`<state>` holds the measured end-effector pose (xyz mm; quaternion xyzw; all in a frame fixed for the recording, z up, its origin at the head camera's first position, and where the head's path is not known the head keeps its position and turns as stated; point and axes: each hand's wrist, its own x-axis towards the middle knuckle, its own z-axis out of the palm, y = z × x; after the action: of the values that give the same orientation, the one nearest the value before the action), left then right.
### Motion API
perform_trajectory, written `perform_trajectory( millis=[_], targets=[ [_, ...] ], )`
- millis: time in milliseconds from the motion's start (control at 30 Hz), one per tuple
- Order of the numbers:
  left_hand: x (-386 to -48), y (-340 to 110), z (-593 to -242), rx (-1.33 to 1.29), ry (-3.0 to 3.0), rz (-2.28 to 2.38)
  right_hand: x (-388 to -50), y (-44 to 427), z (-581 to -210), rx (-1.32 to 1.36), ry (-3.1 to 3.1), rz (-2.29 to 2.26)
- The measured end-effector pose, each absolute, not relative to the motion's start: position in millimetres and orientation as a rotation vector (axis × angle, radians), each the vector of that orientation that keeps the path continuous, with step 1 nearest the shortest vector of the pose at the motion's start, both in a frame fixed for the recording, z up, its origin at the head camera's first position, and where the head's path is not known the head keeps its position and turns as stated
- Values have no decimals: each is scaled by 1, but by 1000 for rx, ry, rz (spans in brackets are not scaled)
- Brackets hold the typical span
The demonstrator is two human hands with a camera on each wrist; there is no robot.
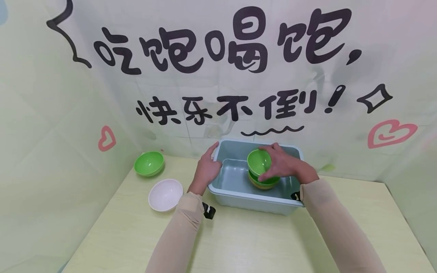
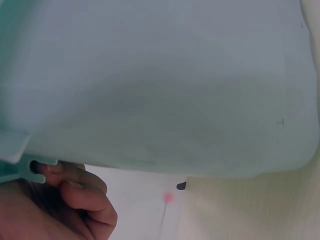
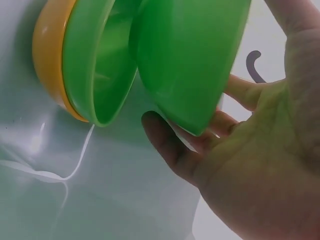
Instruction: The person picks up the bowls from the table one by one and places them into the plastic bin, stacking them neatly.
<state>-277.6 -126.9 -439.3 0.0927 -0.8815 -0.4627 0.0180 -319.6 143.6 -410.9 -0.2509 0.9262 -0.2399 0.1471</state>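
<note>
Gripped by the right hand (image 1: 281, 161), spread wide across the rim with thumb on the near side and fingers on the far side: a green bowl (image 1: 258, 162), tilted, over the right half of the blue tub (image 1: 256, 201). Beneath, on the tub's floor: a lower green bowl (image 3: 82, 65) nested in an orange bowl (image 3: 47, 55). Cannot tell touching from just apart between upper and lower rims. Curled under the tub's left rim: the left hand (image 1: 207, 168).

For good handling, hold the tilted bowl firmly by opposite sides of its rim, clear the lower lip before levelling, and brace the tub against any sideways pull. Likeliest fault, by judgement: a snag of rim on rim.

Below all, a pale, wood-toned table (image 1: 246, 242), with the tub near the middle of its back edge. At the back-left corner, a loose green bowl (image 1: 149, 163); just in front, set in from the left edge, a white bowl (image 1: 165, 195). Behind, a pale, creased wall covering (image 1: 218, 85) with bold black lettering (image 1: 236, 24) and, toward the table's back-right corner, a pink heart (image 1: 392, 132).
</note>
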Motion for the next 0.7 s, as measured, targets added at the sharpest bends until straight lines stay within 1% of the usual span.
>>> perform_trajectory(
  millis=[267, 700],
  targets=[
    [-279, -129, -443, 299, -2738, -1420, -320, 142, -416, -733, 2661, -622],
    [-279, -127, -442, 293, -2742, -1424, -317, 140, -417, -647, 2649, -543]
  ],
)
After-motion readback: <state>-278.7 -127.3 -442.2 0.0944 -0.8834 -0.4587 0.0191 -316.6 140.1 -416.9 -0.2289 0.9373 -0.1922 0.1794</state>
